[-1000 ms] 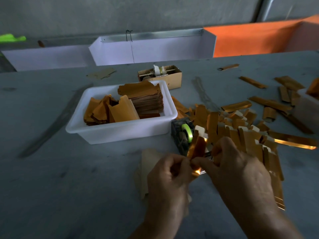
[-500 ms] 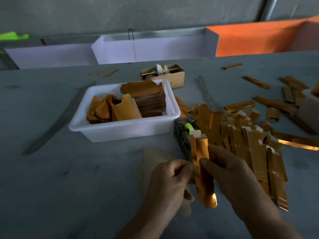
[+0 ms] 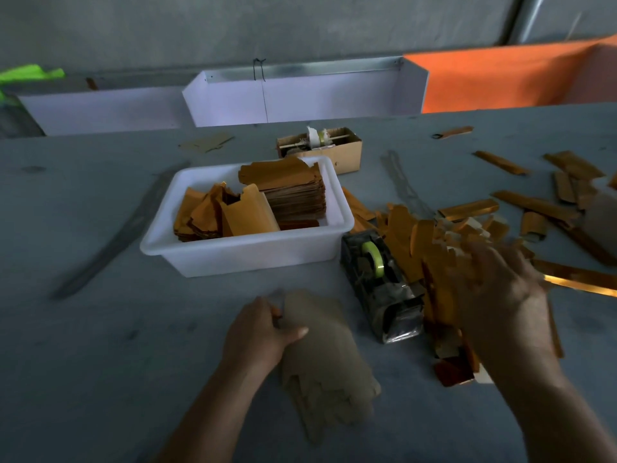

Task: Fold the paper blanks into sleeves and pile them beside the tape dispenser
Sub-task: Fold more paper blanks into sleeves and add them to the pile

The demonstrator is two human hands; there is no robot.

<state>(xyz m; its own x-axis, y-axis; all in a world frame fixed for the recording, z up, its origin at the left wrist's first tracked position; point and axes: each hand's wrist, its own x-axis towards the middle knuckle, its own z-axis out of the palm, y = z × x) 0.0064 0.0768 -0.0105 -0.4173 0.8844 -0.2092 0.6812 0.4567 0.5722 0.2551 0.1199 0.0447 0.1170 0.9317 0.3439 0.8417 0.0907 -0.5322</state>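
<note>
Dim overall, with a cool grey cast; brightest on the white tub [image 3: 233, 259] at centre and the orange panel [image 3: 500, 75] at 1 o'clock; glare along a gold strip [image 3: 581, 286] at 3 o'clock; heavy motion blur across the right hand [image 3: 500, 295]; left hand [image 3: 257, 332] sharper, though dark; wide-angle bending of the far table edge [image 3: 100, 137] towards 10 o'clock.

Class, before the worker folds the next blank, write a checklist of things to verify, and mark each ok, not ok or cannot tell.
1. Flat blanks within reach, under the left hand: ok.
2. Left hand's grip on a single blank: cannot tell.
3. Right hand free of the last sleeve: cannot tell, blurred.
4. Sleeve pile beside the tape dispenser: ok.
5. Tape roll loaded: ok.
6. White tub stocked: ok.
</note>
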